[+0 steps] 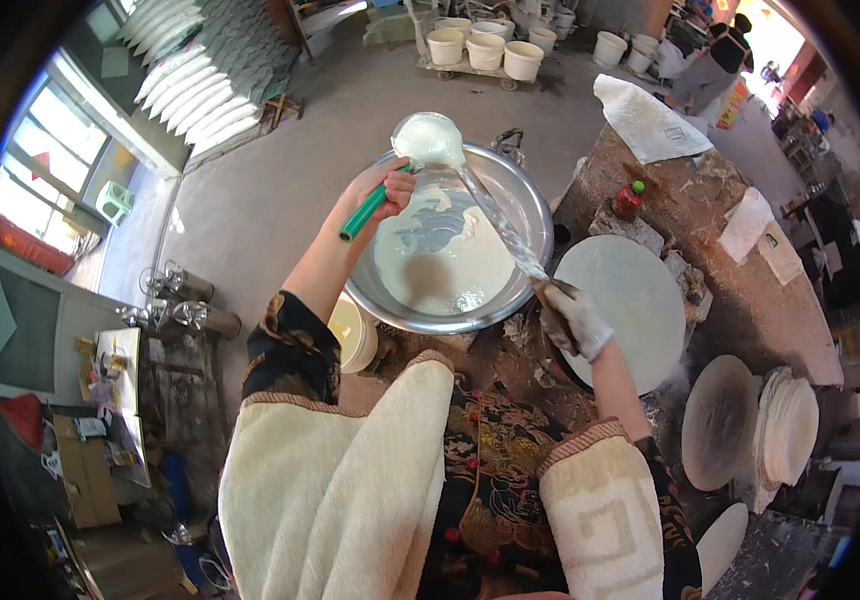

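Note:
My left hand (382,192), bare, is closed around the green handle (362,213) of a ladle. The ladle's round bowl (428,138) holds white batter and is raised over the far rim of a wide metal basin (540,195). More white batter (445,265) lies in the basin. My right hand (575,320), in a whitish glove, grips a long batter-coated stick (500,225). The stick slants across the basin, its far end by the ladle's bowl. Beneath and beside my gloved hand lies a round pale plate (630,295), like a griddle.
A yellowish bucket (352,335) stands left of the basin. On the right worktable (780,310) are a red bottle with green cap (629,200) and cloths (655,120). Stacked pale discs (788,428) stand lower right. White buckets (485,50) sit on a cart; a person (725,60) is far right.

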Demonstrator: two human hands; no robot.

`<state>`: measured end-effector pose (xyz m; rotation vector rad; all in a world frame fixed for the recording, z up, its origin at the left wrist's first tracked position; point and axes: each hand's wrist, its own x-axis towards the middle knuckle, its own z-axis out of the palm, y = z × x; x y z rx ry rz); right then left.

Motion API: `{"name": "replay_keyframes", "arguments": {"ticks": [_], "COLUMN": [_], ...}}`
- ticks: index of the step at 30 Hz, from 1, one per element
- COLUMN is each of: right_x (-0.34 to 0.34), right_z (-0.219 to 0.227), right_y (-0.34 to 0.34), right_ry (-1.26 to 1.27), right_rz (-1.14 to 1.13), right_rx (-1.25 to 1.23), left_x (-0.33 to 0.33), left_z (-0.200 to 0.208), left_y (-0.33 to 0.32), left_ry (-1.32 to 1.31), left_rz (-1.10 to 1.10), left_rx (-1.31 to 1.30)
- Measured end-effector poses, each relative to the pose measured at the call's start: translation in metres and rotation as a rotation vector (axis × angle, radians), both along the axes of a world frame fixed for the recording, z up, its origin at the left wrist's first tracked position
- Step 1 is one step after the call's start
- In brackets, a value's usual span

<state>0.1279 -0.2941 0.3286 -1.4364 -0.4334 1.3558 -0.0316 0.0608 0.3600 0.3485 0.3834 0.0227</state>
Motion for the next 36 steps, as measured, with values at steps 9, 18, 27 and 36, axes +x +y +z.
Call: {"name": "replay_keyframes", "arguments": {"ticks": [9, 18, 27, 36], "right_x": [0.037, -0.021, -0.11, -0.091], "right_z": [0.006, -0.006, -0.075, -0.112], "right_y": [-0.064, -0.27, -0.426, -0.499], "right_ry": [-0.165, -0.416, -1.099, 0.367], "right_rz": [-0.193, -0.478, -0.788, -1.539], "right_rx": [0.03, -0.292, -0.907, -0.049], "left_x": [0.038, 0.138, 0.244, 0.303], "left_z": [0.035, -0.023, -0.035, -0.074], "left_y": [-0.074, -0.166, -0.372, -0.615], "left_ry": [0.22, 0.26, 0.042, 0.073], "left_rz": [-0.228, -0.526, -0.939, -1.308], "left_rx": [0.606, 0.122, -0.314, -0.15]}}
